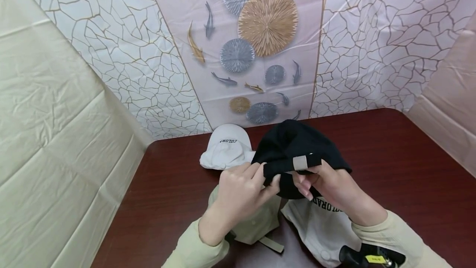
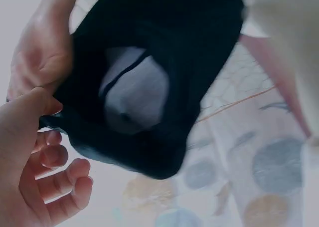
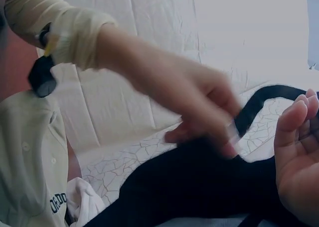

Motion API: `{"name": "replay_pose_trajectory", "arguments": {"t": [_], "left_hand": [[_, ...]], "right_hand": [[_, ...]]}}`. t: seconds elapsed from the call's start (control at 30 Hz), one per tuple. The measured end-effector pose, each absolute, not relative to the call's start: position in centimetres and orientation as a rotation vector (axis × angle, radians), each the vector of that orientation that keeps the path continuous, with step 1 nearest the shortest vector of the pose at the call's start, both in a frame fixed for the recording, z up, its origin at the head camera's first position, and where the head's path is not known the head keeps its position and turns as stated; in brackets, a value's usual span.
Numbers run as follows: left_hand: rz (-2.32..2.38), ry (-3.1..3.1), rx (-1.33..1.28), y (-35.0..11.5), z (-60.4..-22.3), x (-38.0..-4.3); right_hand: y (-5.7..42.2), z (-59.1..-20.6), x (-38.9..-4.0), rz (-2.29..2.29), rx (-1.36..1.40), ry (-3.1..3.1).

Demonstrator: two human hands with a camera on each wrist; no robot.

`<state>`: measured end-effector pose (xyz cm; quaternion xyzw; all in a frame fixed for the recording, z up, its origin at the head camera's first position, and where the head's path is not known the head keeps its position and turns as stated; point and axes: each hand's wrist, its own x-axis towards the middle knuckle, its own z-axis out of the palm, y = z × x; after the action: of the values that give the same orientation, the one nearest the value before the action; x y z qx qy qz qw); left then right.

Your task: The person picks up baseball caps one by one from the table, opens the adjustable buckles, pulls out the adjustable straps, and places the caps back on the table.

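Note:
A black cap (image 1: pixel 297 139) is held up over the table, its back strap with a silver buckle (image 1: pixel 300 162) turned toward me. My left hand (image 1: pixel 241 191) pinches the strap's left end between thumb and curled fingers. At the other end, my right hand (image 1: pixel 334 187) grips the strap near the buckle, its lower fingers reaching under it. The left wrist view looks into the cap's dark opening (image 2: pixel 84 132), with the left thumb and forefinger on its edge. In the right wrist view the strap (image 3: pixel 264 100) arcs between both hands, the left one blurred.
A white cap (image 1: pixel 227 146) with dark lettering sits at the back of the dark red table (image 1: pixel 167 193). Below my hands lie a pale green cap (image 1: pixel 256 222) and an off-white lettered cap (image 1: pixel 320 230). A patterned cloth (image 1: pixel 253 69) hangs behind the table.

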<state>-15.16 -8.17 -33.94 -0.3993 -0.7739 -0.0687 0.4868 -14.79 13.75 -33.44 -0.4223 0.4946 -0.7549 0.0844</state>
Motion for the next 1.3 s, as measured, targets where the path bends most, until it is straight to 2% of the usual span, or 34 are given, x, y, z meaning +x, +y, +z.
{"name": "replay_pose_trajectory", "arguments": {"t": [0.23, 0.43, 0.77, 1.3], "left_hand": [[-0.232, -1.732, -0.988, -8.2, -30.7, -14.0], [-0.173, -1.617, -1.051, -8.0, -29.6, -13.5], [-0.077, -1.693, -1.068, -8.1, -29.9, -12.9], [-0.105, -1.739, -1.057, -9.3, -31.9, -13.7]], "right_hand": [[13.6, -33.5, -14.5, -2.129, -1.233, 1.676], [13.3, -33.5, -14.3, -2.036, -1.225, 1.793], [13.6, -33.9, -14.1, -1.964, -1.206, 1.864], [14.5, -34.1, -14.2, -2.048, -1.133, 1.776]]}}
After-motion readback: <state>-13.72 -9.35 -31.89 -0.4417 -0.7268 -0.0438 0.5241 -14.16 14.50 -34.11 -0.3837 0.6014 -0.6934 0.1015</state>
